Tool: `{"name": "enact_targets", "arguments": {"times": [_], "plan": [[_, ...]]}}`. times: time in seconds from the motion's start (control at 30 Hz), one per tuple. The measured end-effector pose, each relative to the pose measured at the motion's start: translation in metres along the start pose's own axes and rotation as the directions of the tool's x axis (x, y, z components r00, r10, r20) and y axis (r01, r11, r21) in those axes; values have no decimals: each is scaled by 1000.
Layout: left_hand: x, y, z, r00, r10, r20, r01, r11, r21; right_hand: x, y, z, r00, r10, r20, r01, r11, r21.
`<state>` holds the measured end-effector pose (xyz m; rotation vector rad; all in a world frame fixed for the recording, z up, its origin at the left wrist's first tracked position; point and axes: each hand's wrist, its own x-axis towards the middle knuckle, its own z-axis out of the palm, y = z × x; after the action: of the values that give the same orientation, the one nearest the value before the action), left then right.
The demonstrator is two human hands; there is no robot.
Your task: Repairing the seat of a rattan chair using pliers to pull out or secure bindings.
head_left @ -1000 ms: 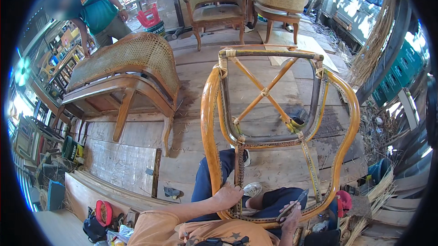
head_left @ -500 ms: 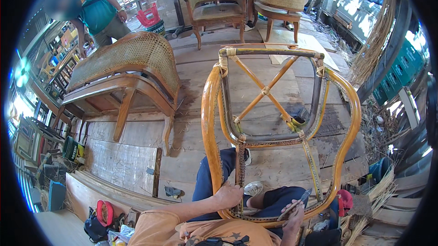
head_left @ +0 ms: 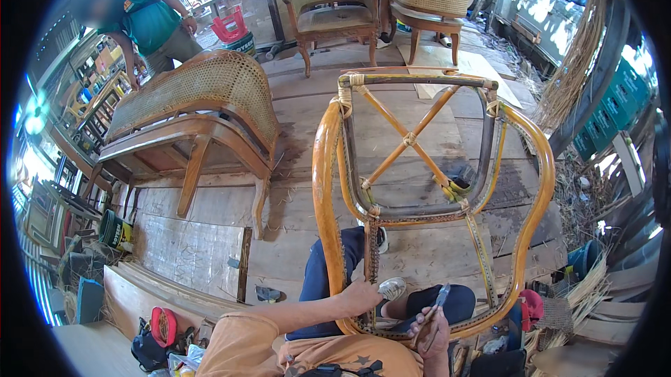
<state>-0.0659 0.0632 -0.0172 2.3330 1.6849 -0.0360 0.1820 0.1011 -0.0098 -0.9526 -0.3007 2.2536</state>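
A curved rattan chair frame (head_left: pixel 323 195) leans across my lap, with crossed canes in its back and bound joints. Closed fingers of my left hand (head_left: pixel 360 296) grip the short upright strut at its lower left; whether a thin strand is also pinched there is hidden. My right hand (head_left: pixel 430 333) is wrapped round a knife (head_left: pixel 442 296), its grey blade pointing up, just inside the lower right part of the frame. Rows of small holes or tacks run along the frame's inner edge.
A cane-backed wooden settee (head_left: pixel 203 136) stands at the left, a person (head_left: pixel 150 20) leaning over it. Two cane chairs, one an armchair (head_left: pixel 332 20), stand at the back. Dry fibres (head_left: pixel 580 62) hang at the right. A red-lined bag (head_left: pixel 164 326) lies near my left elbow.
My right hand has moved left with the knife, whose blade now points more upright. The left hand stays at the strut, shifted slightly up and right in view.
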Motion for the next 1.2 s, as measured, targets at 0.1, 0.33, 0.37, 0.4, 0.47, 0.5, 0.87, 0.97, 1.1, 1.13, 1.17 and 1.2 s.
{"name": "enact_targets", "arguments": {"times": [0.1, 0.33, 0.37, 0.4, 0.47, 0.5, 0.87, 0.97, 1.1, 1.13, 1.17, 1.2], "plan": [[4, -9, 7, 996, 91, 6, -91, 995, 39, -4, 2, 4, 995, 90, -30, -89, 996, 32], [1, -20, 12, 976, 209, -56, -202, 973, 113, -9, -2, -7, 996, -29, -83, 13, 983, -186], [0, -20, 11, 976, 208, -60, -201, 973, 110, -8, -5, -8, 998, -20, -58, 6, 972, -236], [-1, -20, 8, 979, 198, -53, -192, 975, 108, -7, -6, -8, 999, -9, -33, -1, 958, -286], [0, -20, 8, 981, 187, -53, -181, 978, 105, -5, 0, -9, 997, -23, -80, 0, 962, -273], [2, -22, 12, 980, 184, -80, -175, 979, 106, -4, 3, -8, 991, -35, -126, 1, 967, -255], [-6, -13, 22, 980, 91, -176, -84, 995, 45, -14, 4, 22, 983, 45, 176, -41, 999, -31], [-10, -9, 12, 984, 77, -163, -76, 997, 10, -7, -8, 20, 995, 85, 58, -75, 985, -156], [-2, -16, 3, 997, 75, -31, -79, 989, -123, -1, -14, 20, 953, 287, -99, -300, 844, -445], [-4, -22, 6, 996, 93, -2, -93, 996, 9, 3, -9, 18, 943, 323, -83, -324, 825, -464], [-6, -24, 12, 993, 70, -96, -68, 997, 23, 4, -7, 19, 935, 349, -68, -336, 805, -489], [-3, -26, 12, 985, 116, -127, -109, 992, 57, 9, -9, 11, 915, 403, -32, -372, 810, -453]]}}
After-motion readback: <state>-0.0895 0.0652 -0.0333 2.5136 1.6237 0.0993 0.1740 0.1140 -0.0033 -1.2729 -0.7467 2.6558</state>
